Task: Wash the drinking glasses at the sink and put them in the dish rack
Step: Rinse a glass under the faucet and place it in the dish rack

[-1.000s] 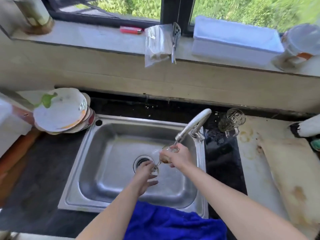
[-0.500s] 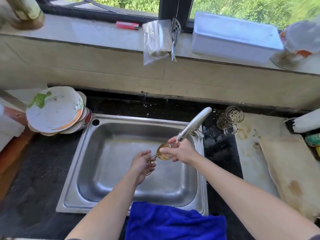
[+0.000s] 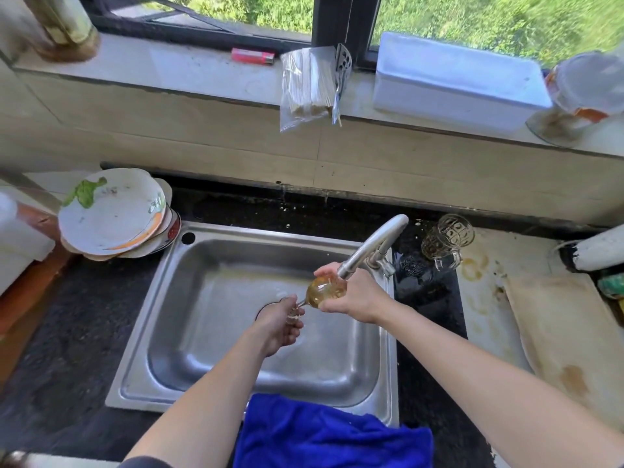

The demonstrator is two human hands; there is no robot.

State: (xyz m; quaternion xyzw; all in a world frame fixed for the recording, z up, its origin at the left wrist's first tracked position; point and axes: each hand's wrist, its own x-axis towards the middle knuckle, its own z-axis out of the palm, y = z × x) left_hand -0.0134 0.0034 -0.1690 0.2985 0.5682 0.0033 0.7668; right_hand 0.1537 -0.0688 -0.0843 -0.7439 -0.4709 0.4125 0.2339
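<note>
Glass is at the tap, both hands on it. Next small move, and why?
Probably turn the glass by its stem so the right hand rubs round the bowl: the bowl sits at the faucet mouth over the sink, and the left hand pinches the stem.

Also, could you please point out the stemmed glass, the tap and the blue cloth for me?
stemmed glass (image 3: 326, 291): head view, on its amber-tinted bowl.
tap (image 3: 368, 247): head view, on the middle of its slanted spout.
blue cloth (image 3: 331, 434): head view, on the middle of the fabric.
</note>
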